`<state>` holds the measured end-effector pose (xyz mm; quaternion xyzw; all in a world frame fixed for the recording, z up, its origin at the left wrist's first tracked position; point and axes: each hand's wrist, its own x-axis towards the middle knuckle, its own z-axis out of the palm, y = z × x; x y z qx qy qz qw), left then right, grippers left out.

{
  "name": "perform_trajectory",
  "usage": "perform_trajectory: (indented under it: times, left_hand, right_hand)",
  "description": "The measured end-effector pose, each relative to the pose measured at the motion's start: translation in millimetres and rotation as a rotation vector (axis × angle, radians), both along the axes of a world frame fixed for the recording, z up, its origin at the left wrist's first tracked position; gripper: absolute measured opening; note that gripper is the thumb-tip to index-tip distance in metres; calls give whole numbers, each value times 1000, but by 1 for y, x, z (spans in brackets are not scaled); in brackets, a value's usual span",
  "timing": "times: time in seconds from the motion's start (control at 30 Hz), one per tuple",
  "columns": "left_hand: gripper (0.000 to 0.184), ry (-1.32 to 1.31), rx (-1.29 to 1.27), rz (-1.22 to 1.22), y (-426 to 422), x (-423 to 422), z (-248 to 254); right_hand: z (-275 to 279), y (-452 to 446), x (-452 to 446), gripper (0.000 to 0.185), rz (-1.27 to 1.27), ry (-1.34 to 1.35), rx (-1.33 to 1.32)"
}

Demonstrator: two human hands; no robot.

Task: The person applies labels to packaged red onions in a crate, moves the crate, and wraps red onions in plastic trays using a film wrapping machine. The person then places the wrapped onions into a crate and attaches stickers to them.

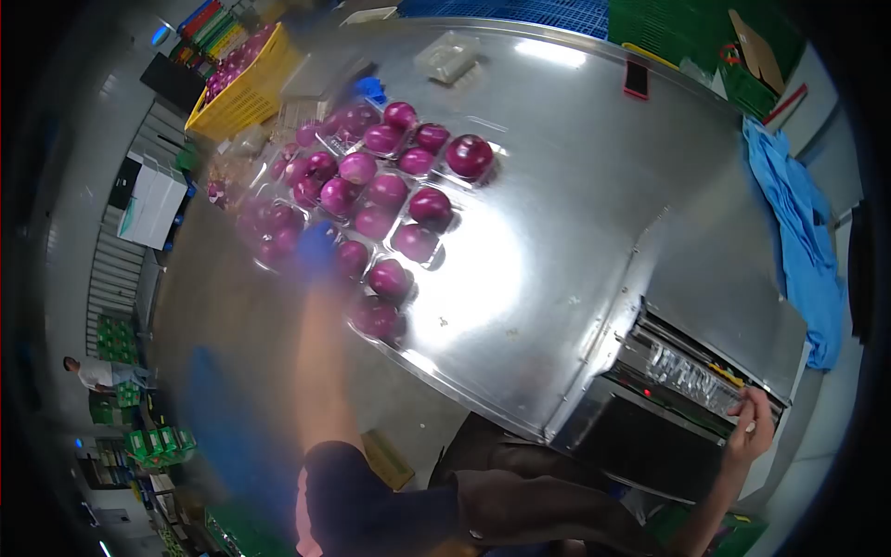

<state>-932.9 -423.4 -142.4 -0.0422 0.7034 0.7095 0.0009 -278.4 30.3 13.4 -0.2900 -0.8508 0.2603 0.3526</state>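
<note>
My left hand [317, 251], in a blue glove and smeared by motion, is at the near left side of a group of red onions [374, 221] in clear plastic trays [405, 243]. Its fingers are too blurred to show whether they grip a tray. Bare and with bent fingers, my right hand [754, 425] is at the right end of a film-wrapping machine [650, 436]. Crinkled clear film [691, 376] lies across the machine's slot, close to the fingertips. Thumb and fingers are drawn together, but whatever they pinch is too small to make out.
The onion trays stand on a steel table [548, 232]. A yellow crate [246, 79] of onions is at the far left. Farther back are an empty clear tray [450, 58] and a phone [637, 79]. Blue cloth [794, 213] hangs on the right. Another person [97, 373] is distant at left.
</note>
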Motion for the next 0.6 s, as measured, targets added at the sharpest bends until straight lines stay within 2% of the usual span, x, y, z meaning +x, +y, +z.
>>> perform_trajectory:
  times: [0.03,0.1,0.17,0.2,0.3,0.33,0.43,0.5,0.53,0.57,0.6]
  left_hand:
    - [32,94,-121,-18,-5,-28,-23]
    - [35,23,-150,11,3,-62,-26]
    - [40,-315,31,92,31,-64,12]
    - [44,-301,-36,61,32,-71,10]
    - [47,-221,-211,244,36,-106,-22]
    - [51,-116,-257,304,35,-115,-39]
    - [48,185,-93,201,25,-111,-49]
    - [39,436,-140,359,37,-86,-43]
    - [35,474,-121,331,29,-84,-49]
    - [34,291,137,240,29,-59,-25]
    - [34,434,-58,221,19,-56,-42]
  right_hand:
    - [9,-13,-28,18,70,-45,24]
    - [20,-38,-77,14,142,-89,-32]
    - [15,-53,-101,13,174,-206,7]
    - [14,-61,-114,13,194,-277,-47]
    - [10,-80,-145,13,237,-353,-138]
    - [10,-88,-155,12,221,-362,-168]
    - [11,-94,-173,13,369,-405,-71]
    - [15,-97,-181,14,414,-444,-44]
    - [16,-99,-186,14,446,-446,0]
    - [17,-102,-190,14,479,-448,40]
    - [16,-104,-195,15,489,-424,14]
